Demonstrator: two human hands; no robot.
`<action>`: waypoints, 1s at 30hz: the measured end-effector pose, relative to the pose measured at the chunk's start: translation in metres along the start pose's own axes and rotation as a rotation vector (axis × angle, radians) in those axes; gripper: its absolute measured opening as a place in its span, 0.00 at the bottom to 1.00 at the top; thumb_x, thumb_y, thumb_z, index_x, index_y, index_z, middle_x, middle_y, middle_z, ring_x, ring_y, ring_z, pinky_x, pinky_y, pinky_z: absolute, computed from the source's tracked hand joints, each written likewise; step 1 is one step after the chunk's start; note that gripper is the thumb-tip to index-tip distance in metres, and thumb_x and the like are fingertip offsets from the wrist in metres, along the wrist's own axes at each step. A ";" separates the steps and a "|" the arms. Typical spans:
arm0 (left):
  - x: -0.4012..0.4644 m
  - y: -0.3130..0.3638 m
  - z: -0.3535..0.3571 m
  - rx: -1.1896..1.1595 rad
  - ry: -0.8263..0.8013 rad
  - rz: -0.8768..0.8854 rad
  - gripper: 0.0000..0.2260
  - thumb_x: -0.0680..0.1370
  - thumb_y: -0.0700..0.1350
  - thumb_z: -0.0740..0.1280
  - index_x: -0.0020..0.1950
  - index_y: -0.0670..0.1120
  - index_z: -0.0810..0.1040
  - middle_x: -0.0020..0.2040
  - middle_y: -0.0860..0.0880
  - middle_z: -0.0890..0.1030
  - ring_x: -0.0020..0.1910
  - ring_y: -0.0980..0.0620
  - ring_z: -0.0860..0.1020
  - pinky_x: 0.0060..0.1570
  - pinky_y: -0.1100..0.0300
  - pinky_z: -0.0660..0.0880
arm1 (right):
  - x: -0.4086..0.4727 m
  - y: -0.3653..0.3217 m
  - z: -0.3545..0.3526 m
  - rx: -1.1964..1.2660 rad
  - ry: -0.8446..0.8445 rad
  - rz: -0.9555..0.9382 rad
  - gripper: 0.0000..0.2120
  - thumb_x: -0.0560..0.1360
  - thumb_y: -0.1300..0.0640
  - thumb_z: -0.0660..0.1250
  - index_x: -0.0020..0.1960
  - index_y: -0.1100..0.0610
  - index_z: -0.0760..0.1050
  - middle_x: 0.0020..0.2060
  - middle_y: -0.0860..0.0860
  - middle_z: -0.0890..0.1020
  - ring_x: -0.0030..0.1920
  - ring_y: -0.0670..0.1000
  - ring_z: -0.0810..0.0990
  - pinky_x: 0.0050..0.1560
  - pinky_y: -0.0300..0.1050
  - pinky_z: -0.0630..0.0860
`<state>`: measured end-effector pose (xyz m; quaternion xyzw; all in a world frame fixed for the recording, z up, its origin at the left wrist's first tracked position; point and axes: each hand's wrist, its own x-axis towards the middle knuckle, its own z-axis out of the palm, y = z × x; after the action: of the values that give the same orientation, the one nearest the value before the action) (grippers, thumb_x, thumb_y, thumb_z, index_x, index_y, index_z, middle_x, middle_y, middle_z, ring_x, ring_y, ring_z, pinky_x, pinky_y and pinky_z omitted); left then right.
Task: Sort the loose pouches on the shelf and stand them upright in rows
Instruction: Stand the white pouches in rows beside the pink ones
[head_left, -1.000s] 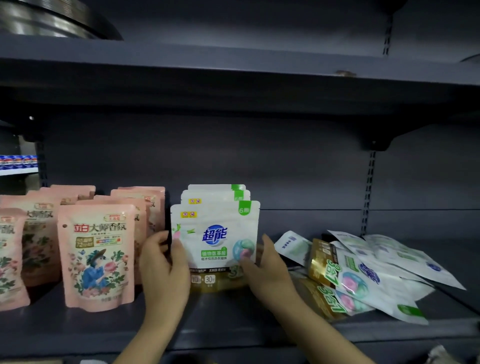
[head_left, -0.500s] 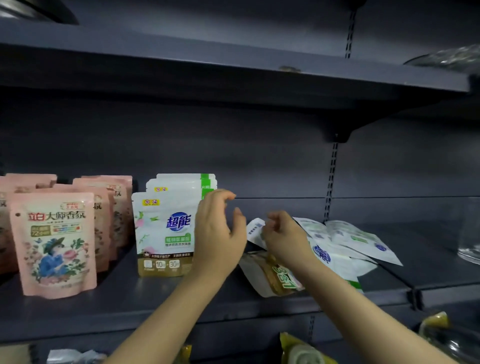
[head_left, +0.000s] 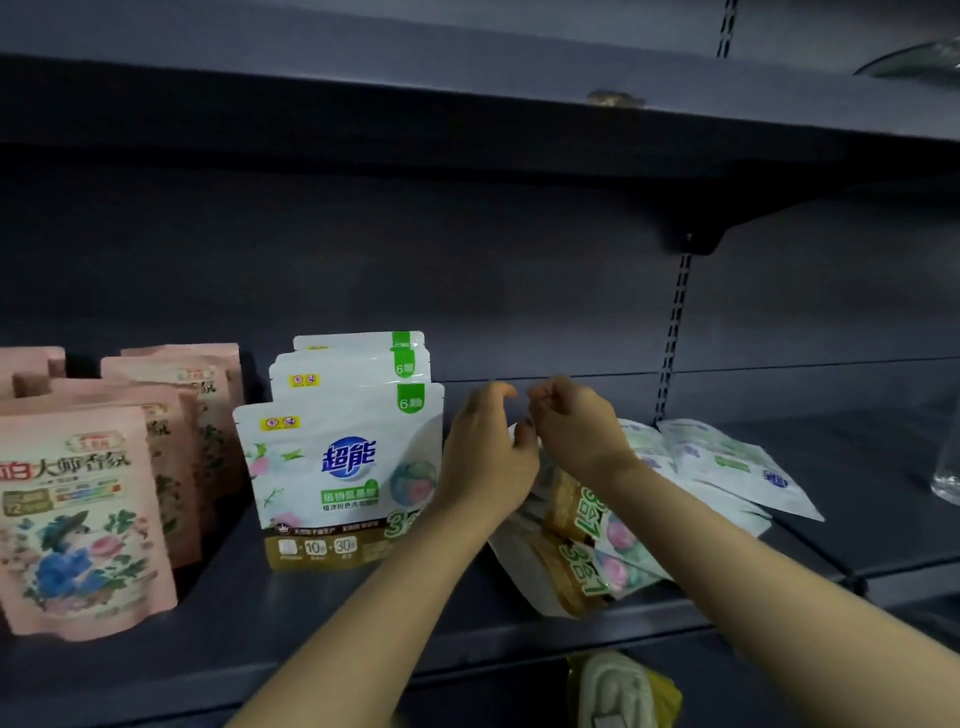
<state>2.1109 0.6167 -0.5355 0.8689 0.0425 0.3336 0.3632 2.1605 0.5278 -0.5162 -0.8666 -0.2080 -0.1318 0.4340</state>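
Left hand and right hand hover, fingers loosely curled and holding nothing, over the loose pouches lying flat just right of the standing white row — next, I judge, comes picking one up.

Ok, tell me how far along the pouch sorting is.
Done: pink rows and a white row stand upright. In hand: nothing yet; left hand and right hand hover over the pile. Left: that whole pile lies flat.
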 end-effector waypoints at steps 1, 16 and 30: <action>0.002 -0.001 -0.002 0.006 -0.014 0.013 0.16 0.77 0.41 0.62 0.65 0.44 0.69 0.65 0.45 0.73 0.65 0.48 0.70 0.60 0.59 0.68 | 0.001 -0.002 0.002 -0.011 0.003 -0.005 0.11 0.78 0.62 0.56 0.55 0.64 0.75 0.49 0.59 0.81 0.48 0.58 0.77 0.41 0.42 0.68; -0.001 -0.021 0.025 0.014 -0.233 -0.048 0.14 0.76 0.39 0.63 0.62 0.45 0.70 0.61 0.47 0.76 0.59 0.49 0.74 0.46 0.66 0.65 | -0.006 0.035 -0.003 -0.129 0.078 0.026 0.09 0.77 0.62 0.58 0.52 0.62 0.76 0.49 0.60 0.82 0.50 0.60 0.78 0.38 0.44 0.63; 0.063 -0.036 0.076 1.015 -0.694 0.239 0.33 0.76 0.39 0.63 0.77 0.50 0.50 0.78 0.47 0.45 0.77 0.46 0.43 0.74 0.44 0.41 | 0.076 0.077 -0.050 -0.261 -0.163 -0.107 0.14 0.76 0.67 0.54 0.56 0.62 0.75 0.51 0.60 0.81 0.49 0.60 0.79 0.39 0.40 0.68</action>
<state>2.2118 0.6167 -0.5638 0.9896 -0.0225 0.0085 -0.1419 2.2616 0.4651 -0.5095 -0.9112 -0.2694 -0.1100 0.2917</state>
